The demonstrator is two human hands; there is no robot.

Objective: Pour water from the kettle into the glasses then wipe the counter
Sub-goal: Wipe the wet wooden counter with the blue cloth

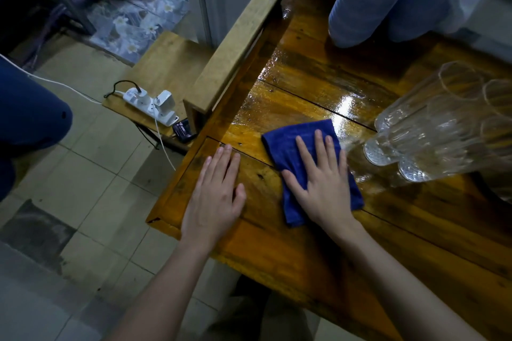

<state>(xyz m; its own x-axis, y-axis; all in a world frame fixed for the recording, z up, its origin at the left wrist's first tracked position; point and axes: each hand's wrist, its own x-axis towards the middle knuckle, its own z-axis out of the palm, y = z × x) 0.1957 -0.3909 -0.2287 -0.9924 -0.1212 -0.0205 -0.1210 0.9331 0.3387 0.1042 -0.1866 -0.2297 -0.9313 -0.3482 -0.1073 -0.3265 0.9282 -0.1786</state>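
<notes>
A folded dark blue cloth (288, 141) lies on the wet wooden counter (304, 75). My right hand (321, 185) presses flat on the cloth, fingers spread. Flat on the bare wood to the cloth's left, near the counter's corner, rests my left hand (216, 196), holding nothing. Several clear glasses (432, 130) stand in a cluster just right of the cloth. No kettle shows in the frame. A film of water shines on the boards beyond the cloth.
A blue ribbed container (371, 0) stands at the back of the counter. A raised wooden rail (238, 39) borders the counter's left side. A white power strip (149, 105) with plugs sits on a low shelf to the left, above the tiled floor. A person's blue-clad leg (27, 111) is at far left.
</notes>
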